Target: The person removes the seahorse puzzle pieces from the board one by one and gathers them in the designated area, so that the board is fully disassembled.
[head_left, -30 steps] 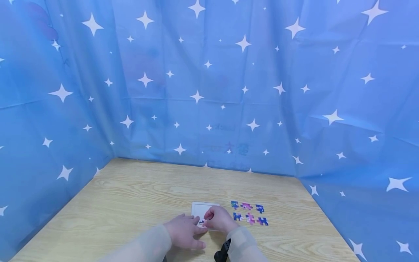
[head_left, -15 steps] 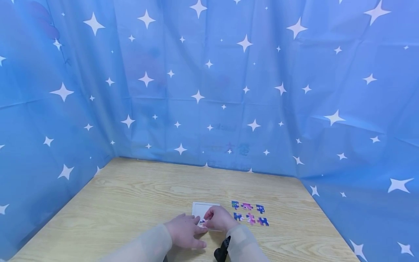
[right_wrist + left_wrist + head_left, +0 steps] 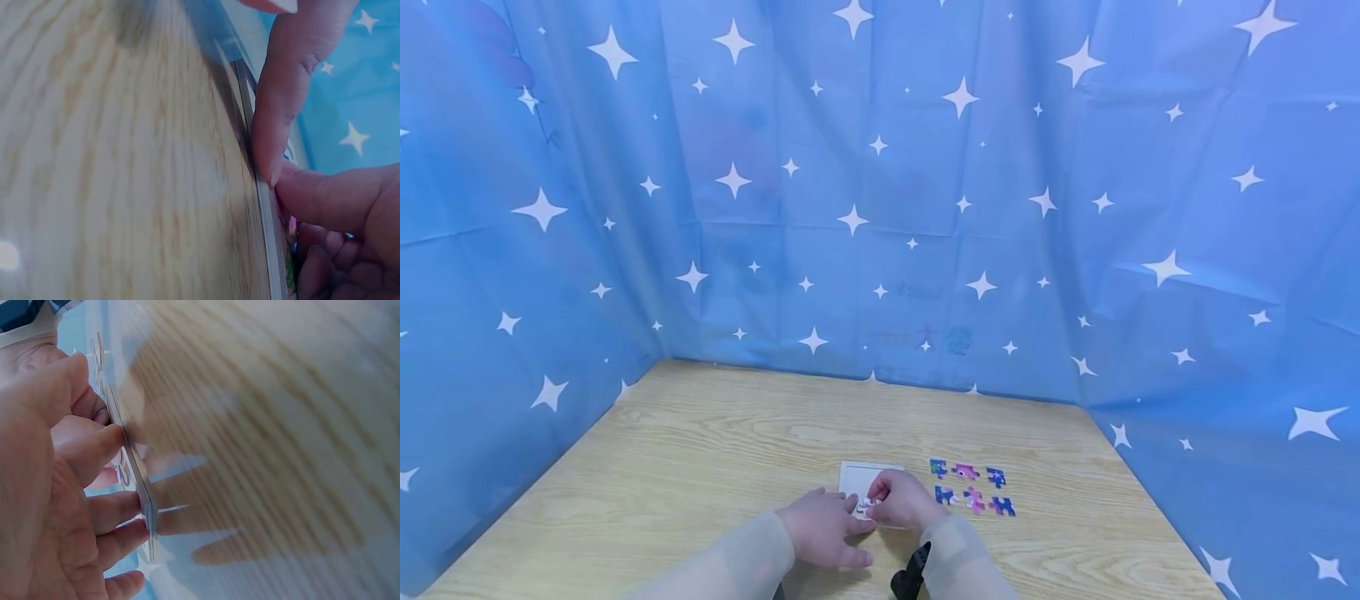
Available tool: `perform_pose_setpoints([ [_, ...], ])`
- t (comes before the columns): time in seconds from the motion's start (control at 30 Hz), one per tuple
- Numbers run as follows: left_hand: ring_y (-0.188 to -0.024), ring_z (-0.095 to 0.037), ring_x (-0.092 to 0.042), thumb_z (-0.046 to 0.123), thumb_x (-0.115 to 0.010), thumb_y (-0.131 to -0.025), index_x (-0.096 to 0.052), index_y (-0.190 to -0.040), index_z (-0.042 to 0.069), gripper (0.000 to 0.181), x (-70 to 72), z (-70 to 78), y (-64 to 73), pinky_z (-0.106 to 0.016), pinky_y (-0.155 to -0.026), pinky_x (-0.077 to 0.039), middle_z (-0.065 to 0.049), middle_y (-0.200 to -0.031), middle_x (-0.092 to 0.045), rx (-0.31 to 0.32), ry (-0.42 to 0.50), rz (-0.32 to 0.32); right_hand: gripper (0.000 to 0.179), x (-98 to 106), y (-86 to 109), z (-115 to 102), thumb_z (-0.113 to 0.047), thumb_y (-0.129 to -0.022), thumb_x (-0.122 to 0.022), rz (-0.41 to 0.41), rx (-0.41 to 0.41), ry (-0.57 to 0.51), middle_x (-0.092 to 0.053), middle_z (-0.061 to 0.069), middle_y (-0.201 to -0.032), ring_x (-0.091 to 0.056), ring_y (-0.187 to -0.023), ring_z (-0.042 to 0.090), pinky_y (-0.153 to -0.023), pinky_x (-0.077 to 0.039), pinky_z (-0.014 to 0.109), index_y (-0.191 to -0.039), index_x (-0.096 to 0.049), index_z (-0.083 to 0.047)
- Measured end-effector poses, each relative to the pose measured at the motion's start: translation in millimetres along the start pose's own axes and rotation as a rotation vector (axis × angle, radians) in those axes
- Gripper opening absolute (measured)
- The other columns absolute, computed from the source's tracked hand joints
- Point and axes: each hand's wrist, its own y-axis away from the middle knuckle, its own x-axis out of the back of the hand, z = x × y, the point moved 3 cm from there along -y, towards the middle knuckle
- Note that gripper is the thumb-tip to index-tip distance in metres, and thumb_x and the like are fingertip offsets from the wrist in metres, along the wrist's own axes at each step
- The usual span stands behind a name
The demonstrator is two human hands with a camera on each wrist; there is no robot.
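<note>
A white puzzle tray (image 3: 854, 477) with a raised rim lies flat on the table in the head view. My left hand (image 3: 822, 530) rests along its lower left, with extended fingers touching the edge; in the left wrist view the fingertips (image 3: 139, 530) meet the tray's side. Over the tray's lower part, my right hand (image 3: 906, 502) has its thumb and fingers bent around a small jigsaw piece (image 3: 868, 503), mostly covered by the fingertips. From the right wrist, its thumb (image 3: 334, 195) appears beside a straight finger of the left hand, with a pink patch below.
Several loose jigsaw pieces (image 3: 973, 500), blue and pink, lie in two rows right of the tray. The wooden table (image 3: 715, 433) is bounded by a blue star-patterned curtain (image 3: 880, 250). A black strap device (image 3: 912, 573) sits on the right wrist.
Both hands keep nearly the same place. At the right fingertips, the dark patch seen earlier now looks whitish, so the jigsaw piece appears to have shifted slightly.
</note>
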Motion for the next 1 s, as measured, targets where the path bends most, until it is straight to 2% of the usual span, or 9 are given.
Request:
perform_pose_setpoints([
  [0.23, -0.132, -0.028, -0.044, 0.066, -0.049, -0.087, -0.055, -0.135, 0.038, 0.056, -0.7, -0.6, -0.4, -0.053, -0.108, -0.032, -0.009, -0.143, -0.049, -0.007, -0.001, 0.013, 0.019, 3.2, 1.3, 2.4, 0.004, -0.077, -0.073, 0.006, 0.004, -0.064, -0.058, 0.004, -0.081, -0.052, -0.075, 0.02, -0.068, -0.043, 0.032, -0.089, -0.065, -0.008],
  [0.37, -0.132, -0.028, -0.044, 0.066, -0.049, -0.087, -0.055, -0.134, 0.038, 0.055, -0.8, -0.6, 0.0, -0.052, -0.108, -0.031, -0.009, -0.143, -0.048, -0.009, -0.003, 0.015, 0.013, 4.3, 2.5, 3.2, 0.002, -0.08, -0.071, 0.0, -0.004, -0.113, -0.06, 0.004, -0.081, -0.054, -0.074, 0.019, -0.068, -0.045, 0.031, -0.09, -0.066, -0.006],
  [0.63, -0.132, -0.029, -0.044, 0.066, -0.05, -0.088, -0.055, -0.135, 0.037, 0.056, 1.3, -0.4, 1.1, -0.053, -0.108, -0.031, -0.009, -0.143, -0.048, -0.007, 0.01, 0.006, 0.005, 4.8, 2.5, 5.1, -0.007, -0.085, -0.071, -0.002, -0.029, -0.126, -0.064, 0.001, -0.083, -0.056, -0.078, 0.018, -0.072, -0.044, 0.033, -0.09, -0.07, -0.009],
  [1.0, -0.132, -0.029, -0.044, 0.066, -0.05, -0.088, -0.055, -0.135, 0.037, 0.056, 1.6, -1.1, -1.2, -0.053, -0.108, -0.032, -0.009, -0.144, -0.048, -0.005, 0.022, -0.017, 0.006, 7.1, 2.9, 3.4, -0.003, -0.086, -0.067, -0.037, -0.032, -0.177, -0.064, 0.004, -0.081, -0.058, -0.075, 0.019, -0.071, -0.044, 0.033, -0.09, -0.07, -0.007],
])
